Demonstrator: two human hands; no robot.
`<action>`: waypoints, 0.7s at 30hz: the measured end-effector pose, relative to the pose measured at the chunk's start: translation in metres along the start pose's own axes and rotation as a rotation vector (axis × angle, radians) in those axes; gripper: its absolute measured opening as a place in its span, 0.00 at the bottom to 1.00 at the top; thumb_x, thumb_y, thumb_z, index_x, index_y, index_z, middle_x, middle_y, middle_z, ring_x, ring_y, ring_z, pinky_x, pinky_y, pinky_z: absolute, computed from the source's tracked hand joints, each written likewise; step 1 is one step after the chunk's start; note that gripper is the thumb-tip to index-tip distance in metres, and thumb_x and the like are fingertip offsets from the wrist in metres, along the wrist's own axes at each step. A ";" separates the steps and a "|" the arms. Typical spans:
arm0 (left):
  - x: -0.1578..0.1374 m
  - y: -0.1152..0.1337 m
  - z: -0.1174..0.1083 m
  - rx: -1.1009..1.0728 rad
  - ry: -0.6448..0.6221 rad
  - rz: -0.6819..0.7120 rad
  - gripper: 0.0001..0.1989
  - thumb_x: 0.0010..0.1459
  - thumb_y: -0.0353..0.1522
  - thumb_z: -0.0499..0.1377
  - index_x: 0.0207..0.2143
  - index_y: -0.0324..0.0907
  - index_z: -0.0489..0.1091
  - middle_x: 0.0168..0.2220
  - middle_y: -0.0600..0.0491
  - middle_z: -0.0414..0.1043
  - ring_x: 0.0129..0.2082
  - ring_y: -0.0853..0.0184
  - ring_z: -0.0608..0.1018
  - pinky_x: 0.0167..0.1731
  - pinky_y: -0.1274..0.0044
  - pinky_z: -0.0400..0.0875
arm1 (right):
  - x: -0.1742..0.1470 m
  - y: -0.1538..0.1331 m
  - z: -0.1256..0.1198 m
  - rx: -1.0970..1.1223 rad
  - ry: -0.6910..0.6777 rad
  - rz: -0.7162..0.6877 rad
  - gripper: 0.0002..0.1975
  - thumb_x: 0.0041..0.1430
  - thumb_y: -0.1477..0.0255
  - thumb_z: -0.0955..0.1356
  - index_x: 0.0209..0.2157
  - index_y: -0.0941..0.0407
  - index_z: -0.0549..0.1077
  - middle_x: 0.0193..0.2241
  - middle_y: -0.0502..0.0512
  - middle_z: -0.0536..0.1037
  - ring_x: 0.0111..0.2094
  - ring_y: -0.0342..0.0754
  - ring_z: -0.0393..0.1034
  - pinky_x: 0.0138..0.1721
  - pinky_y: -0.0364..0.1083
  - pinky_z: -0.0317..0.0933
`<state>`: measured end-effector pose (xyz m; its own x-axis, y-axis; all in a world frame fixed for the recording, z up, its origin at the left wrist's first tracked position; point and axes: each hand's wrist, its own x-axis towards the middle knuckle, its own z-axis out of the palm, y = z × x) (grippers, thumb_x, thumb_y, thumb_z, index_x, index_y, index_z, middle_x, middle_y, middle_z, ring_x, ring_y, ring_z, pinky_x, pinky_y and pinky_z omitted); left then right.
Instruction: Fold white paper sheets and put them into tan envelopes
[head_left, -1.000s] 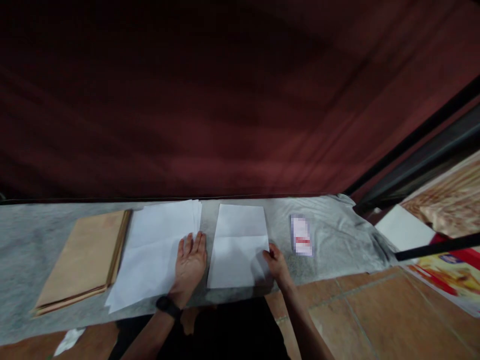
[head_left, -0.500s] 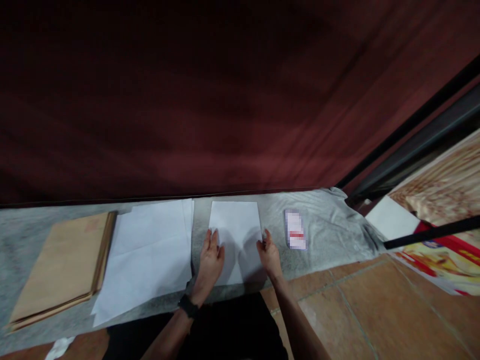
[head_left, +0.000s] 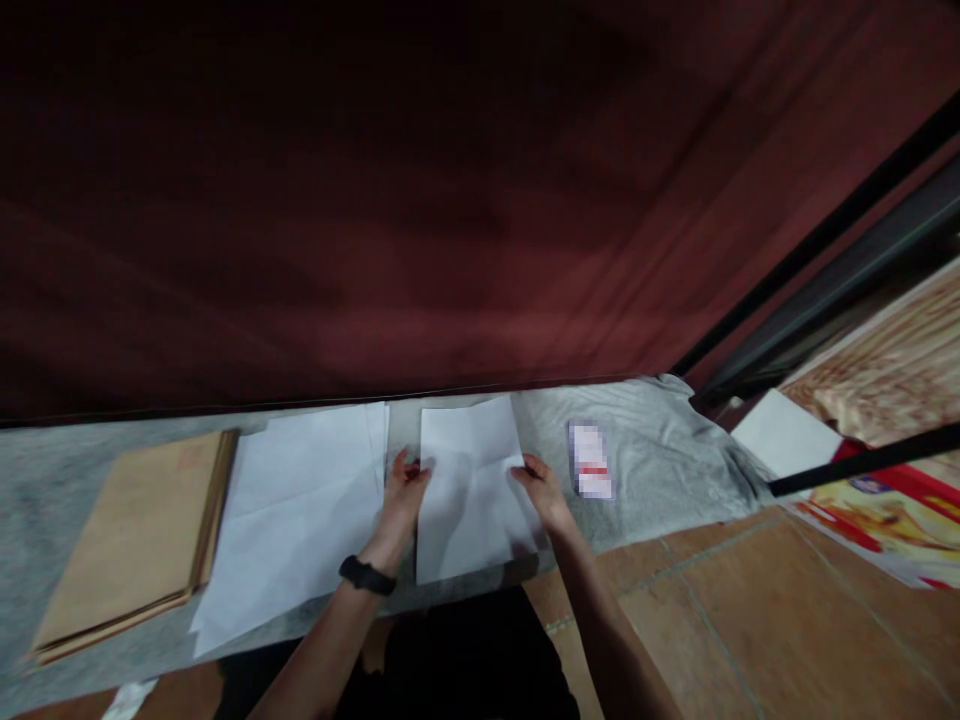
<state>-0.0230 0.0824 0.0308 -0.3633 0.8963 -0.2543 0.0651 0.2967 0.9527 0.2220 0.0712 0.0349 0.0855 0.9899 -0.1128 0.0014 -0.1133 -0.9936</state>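
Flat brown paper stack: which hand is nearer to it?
Left. The left hand is right of the stack, at one edge of a white rectangular paper sheet; the right hand is farther right, at the opposite edge.

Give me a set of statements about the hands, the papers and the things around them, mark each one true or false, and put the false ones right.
1. The left hand and the right hand hold opposite side edges of a white paper. True.
2. The brown stack lies to the left of the loose white sheets. True.
3. The right hand rests on the brown stack. False: the right hand holds the white paper.
4. The pixelated item lies on the grey cloth, to the right of the right hand. True.
5. The loose white sheets lie between the right hand and the pixelated item. False: they lie between the brown stack and the white paper.
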 end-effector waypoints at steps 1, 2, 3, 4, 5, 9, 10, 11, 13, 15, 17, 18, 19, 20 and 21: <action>0.000 0.004 -0.002 -0.022 -0.015 -0.022 0.28 0.47 0.38 0.65 0.51 0.39 0.70 0.33 0.52 0.77 0.31 0.66 0.78 0.33 0.75 0.71 | -0.001 -0.006 -0.001 0.026 -0.003 0.011 0.11 0.49 0.61 0.70 0.31 0.55 0.73 0.25 0.48 0.75 0.26 0.45 0.66 0.28 0.44 0.62; -0.001 0.008 -0.005 -0.039 -0.044 -0.047 0.27 0.46 0.38 0.66 0.49 0.38 0.71 0.32 0.53 0.77 0.29 0.67 0.77 0.31 0.75 0.69 | -0.002 -0.012 -0.001 0.048 -0.007 0.016 0.12 0.48 0.61 0.70 0.31 0.54 0.73 0.25 0.48 0.75 0.25 0.45 0.66 0.28 0.44 0.62; -0.004 0.013 -0.007 -0.057 -0.082 -0.069 0.26 0.44 0.39 0.67 0.47 0.38 0.73 0.31 0.52 0.77 0.28 0.68 0.77 0.30 0.76 0.68 | -0.003 -0.020 -0.002 0.071 -0.014 0.019 0.12 0.48 0.61 0.71 0.32 0.54 0.73 0.25 0.48 0.76 0.25 0.45 0.67 0.28 0.43 0.62; -0.006 0.020 -0.008 -0.083 -0.124 -0.091 0.26 0.42 0.39 0.68 0.44 0.37 0.74 0.32 0.52 0.78 0.28 0.68 0.77 0.30 0.77 0.68 | -0.004 -0.028 -0.004 0.094 -0.023 0.017 0.12 0.48 0.61 0.71 0.32 0.54 0.73 0.25 0.47 0.76 0.25 0.44 0.67 0.28 0.43 0.62; -0.009 0.027 -0.009 -0.112 -0.175 -0.110 0.25 0.40 0.39 0.69 0.42 0.38 0.75 0.33 0.51 0.78 0.29 0.68 0.77 0.30 0.77 0.67 | -0.005 -0.037 -0.005 0.114 -0.034 0.012 0.12 0.49 0.61 0.72 0.33 0.54 0.73 0.25 0.46 0.76 0.25 0.44 0.67 0.28 0.43 0.62; -0.016 0.066 -0.008 -0.205 -0.351 -0.075 0.22 0.37 0.40 0.72 0.35 0.38 0.76 0.32 0.50 0.80 0.30 0.66 0.78 0.32 0.76 0.68 | -0.005 -0.075 -0.015 0.159 -0.107 -0.091 0.11 0.50 0.64 0.73 0.34 0.54 0.75 0.28 0.46 0.78 0.27 0.44 0.69 0.30 0.42 0.63; -0.016 0.076 -0.008 -0.221 -0.353 -0.030 0.22 0.38 0.41 0.72 0.34 0.38 0.76 0.31 0.51 0.79 0.29 0.67 0.77 0.32 0.76 0.68 | -0.003 -0.083 -0.018 0.134 -0.104 -0.135 0.10 0.50 0.64 0.72 0.34 0.54 0.75 0.29 0.47 0.78 0.28 0.44 0.69 0.31 0.42 0.63; -0.015 0.086 -0.010 -0.226 -0.345 0.029 0.21 0.39 0.42 0.71 0.34 0.39 0.75 0.31 0.52 0.79 0.28 0.67 0.77 0.31 0.76 0.69 | -0.001 -0.090 -0.021 0.103 -0.085 -0.183 0.10 0.51 0.65 0.72 0.34 0.54 0.75 0.29 0.47 0.79 0.29 0.44 0.69 0.32 0.42 0.64; -0.013 0.100 -0.016 -0.190 -0.285 0.188 0.19 0.44 0.43 0.69 0.33 0.40 0.74 0.28 0.55 0.77 0.27 0.67 0.76 0.31 0.76 0.69 | 0.003 -0.099 -0.028 0.046 -0.035 -0.275 0.09 0.52 0.65 0.72 0.35 0.54 0.76 0.31 0.47 0.79 0.33 0.46 0.71 0.37 0.44 0.65; -0.011 0.105 -0.024 -0.082 -0.211 0.350 0.15 0.48 0.43 0.68 0.31 0.41 0.73 0.26 0.55 0.76 0.27 0.66 0.77 0.31 0.76 0.70 | 0.005 -0.101 -0.035 0.006 0.008 -0.350 0.09 0.54 0.66 0.72 0.36 0.53 0.76 0.34 0.49 0.80 0.38 0.48 0.73 0.44 0.46 0.66; -0.011 0.100 -0.033 0.008 -0.204 0.498 0.12 0.50 0.41 0.66 0.31 0.41 0.73 0.33 0.51 0.79 0.34 0.62 0.80 0.37 0.74 0.73 | 0.002 -0.098 -0.040 -0.033 0.011 -0.389 0.10 0.55 0.66 0.72 0.40 0.52 0.77 0.39 0.51 0.81 0.44 0.50 0.73 0.50 0.49 0.65; -0.012 0.094 -0.037 0.034 -0.227 0.563 0.11 0.52 0.40 0.65 0.32 0.42 0.74 0.38 0.48 0.80 0.40 0.60 0.81 0.41 0.72 0.74 | -0.001 -0.094 -0.042 -0.059 -0.005 -0.398 0.11 0.56 0.66 0.71 0.41 0.52 0.77 0.42 0.52 0.81 0.46 0.51 0.74 0.51 0.50 0.65; -0.013 0.086 -0.040 0.056 -0.261 0.624 0.09 0.54 0.38 0.63 0.34 0.42 0.74 0.44 0.46 0.80 0.46 0.58 0.80 0.46 0.70 0.74 | -0.005 -0.089 -0.044 -0.090 -0.035 -0.405 0.12 0.57 0.65 0.71 0.44 0.51 0.77 0.45 0.54 0.81 0.48 0.52 0.74 0.52 0.51 0.66; -0.014 0.076 -0.042 0.084 -0.292 0.674 0.08 0.55 0.36 0.61 0.35 0.43 0.74 0.48 0.45 0.79 0.50 0.58 0.79 0.50 0.68 0.73 | -0.009 -0.083 -0.046 -0.124 -0.077 -0.412 0.14 0.58 0.65 0.70 0.46 0.51 0.77 0.47 0.55 0.80 0.50 0.53 0.73 0.53 0.52 0.66; -0.015 0.065 -0.044 0.123 -0.301 0.712 0.07 0.57 0.34 0.58 0.36 0.43 0.74 0.50 0.46 0.78 0.52 0.59 0.78 0.54 0.66 0.71 | -0.014 -0.075 -0.048 -0.159 -0.120 -0.429 0.14 0.60 0.65 0.69 0.48 0.51 0.77 0.49 0.56 0.80 0.51 0.54 0.73 0.55 0.53 0.65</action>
<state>-0.0538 0.0738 0.1036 0.0715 0.9299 0.3607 0.2966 -0.3651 0.8825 0.2681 0.0617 0.1114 -0.0724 0.9520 0.2975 0.1651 0.3056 -0.9377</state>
